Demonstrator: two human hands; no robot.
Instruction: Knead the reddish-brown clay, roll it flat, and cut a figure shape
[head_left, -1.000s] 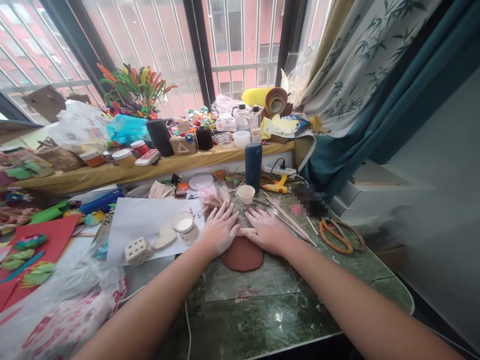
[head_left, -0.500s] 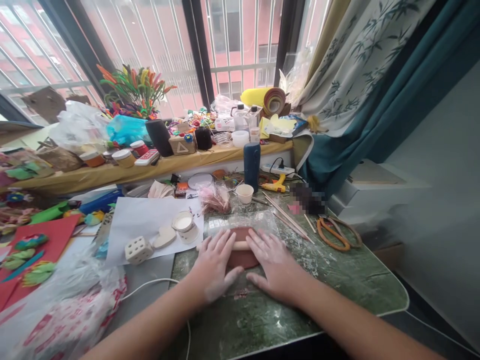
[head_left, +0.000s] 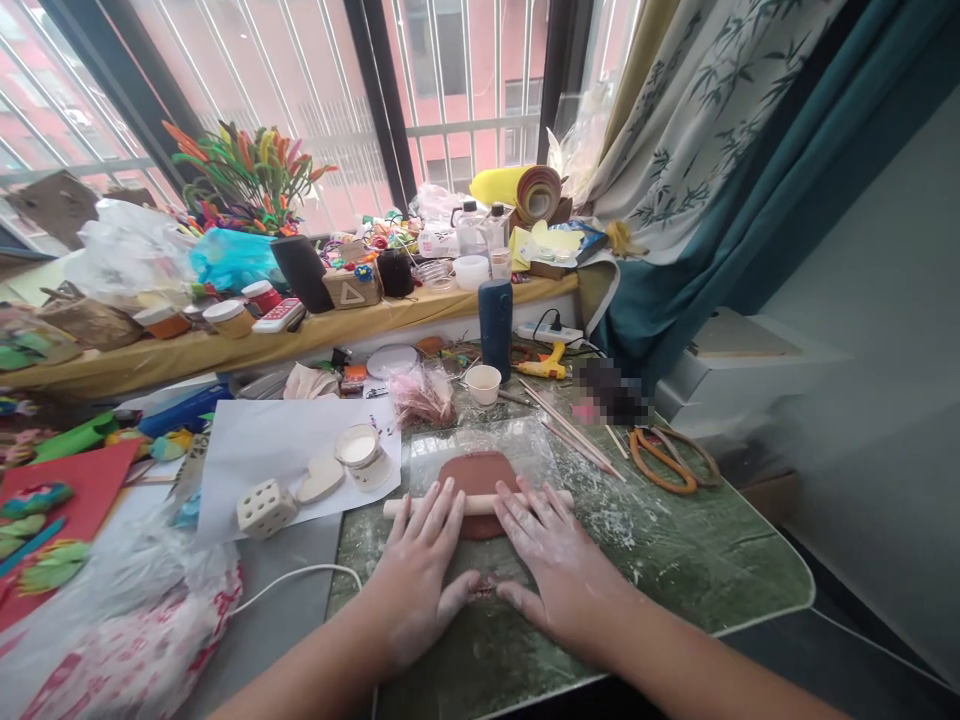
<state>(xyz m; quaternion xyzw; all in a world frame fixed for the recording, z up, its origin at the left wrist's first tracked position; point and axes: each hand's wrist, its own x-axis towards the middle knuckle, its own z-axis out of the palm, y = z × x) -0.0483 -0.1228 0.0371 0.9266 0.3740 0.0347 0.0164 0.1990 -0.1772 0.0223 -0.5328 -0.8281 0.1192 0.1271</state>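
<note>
A flattened slab of reddish-brown clay [head_left: 478,472] lies on a clear sheet [head_left: 534,447] on the green tabletop. Across its nearer part rests a pale wooden rolling pin [head_left: 480,505]. My left hand [head_left: 424,560] lies flat over the pin's left part, its fingers stretched forward and the thumb out to the side. On the right part, my right hand [head_left: 551,555] rests the same way, with fingers spread. Both hands are open and whitened with powder. The thumbs point at each other, apart, in front of the slab.
Left of the slab, a white sheet [head_left: 247,435] bears a die-shaped block [head_left: 266,508], a heart-shaped piece [head_left: 321,478] and a cup of white powder [head_left: 358,447]. Behind stand a paper cup [head_left: 482,385] and a blue cylinder [head_left: 495,330]. Thin sticks [head_left: 574,430] and orange-handled scissors [head_left: 664,462] lie right.
Both hands and the rolling pin have come back toward me over the clay, so more of its far part shows. The view has shifted slightly.
</note>
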